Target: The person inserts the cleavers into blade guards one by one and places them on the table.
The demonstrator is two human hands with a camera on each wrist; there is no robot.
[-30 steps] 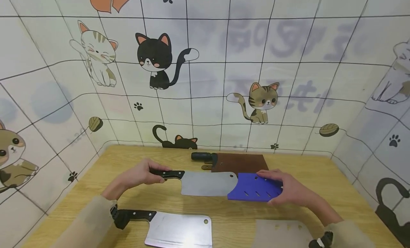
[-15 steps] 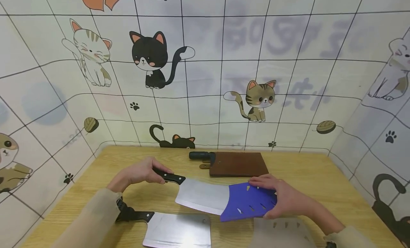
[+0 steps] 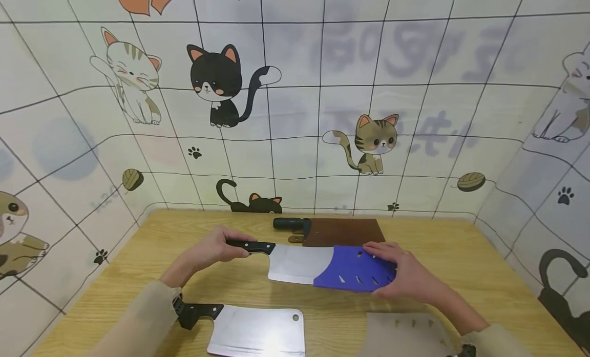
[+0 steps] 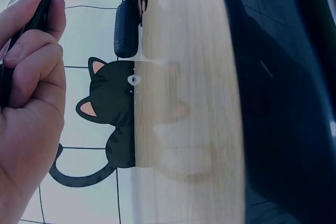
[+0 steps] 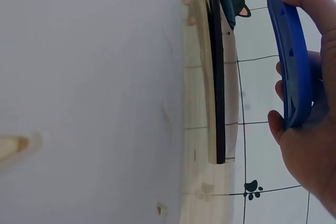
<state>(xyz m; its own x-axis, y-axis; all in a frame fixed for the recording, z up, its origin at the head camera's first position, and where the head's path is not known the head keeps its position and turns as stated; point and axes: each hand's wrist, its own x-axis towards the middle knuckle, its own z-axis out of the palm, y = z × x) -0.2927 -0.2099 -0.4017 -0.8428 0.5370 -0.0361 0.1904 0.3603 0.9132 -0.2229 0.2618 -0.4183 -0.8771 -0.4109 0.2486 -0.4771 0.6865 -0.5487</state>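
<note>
My left hand (image 3: 215, 250) grips the black riveted handle of a cleaver (image 3: 297, 264) held above the table, its blade pointing right. In the left wrist view, curled fingers (image 4: 37, 61) wrap that dark handle. A blue slotted blade guard (image 3: 352, 270) covers the far part of the blade. Around the guard's right end, my right hand (image 3: 410, 272) holds it by its top and bottom edges. The right wrist view shows the guard (image 5: 294, 61) edge-on between thumb and fingers. The blade's tip is hidden inside the guard.
Below the held cleaver, a second cleaver (image 3: 258, 330) lies bare on the wooden table (image 3: 184, 285). A pale slotted guard (image 3: 405, 334) lies at the front right. At the back sits a black-handled knife in a brown sheath (image 3: 345, 231). A cat-printed wall covering (image 3: 295, 111) stands behind.
The guard has slid left over the blade, so less steel shows. The cleaver and guard dipped and tilted half a second ago, then rose nearly level again.
</note>
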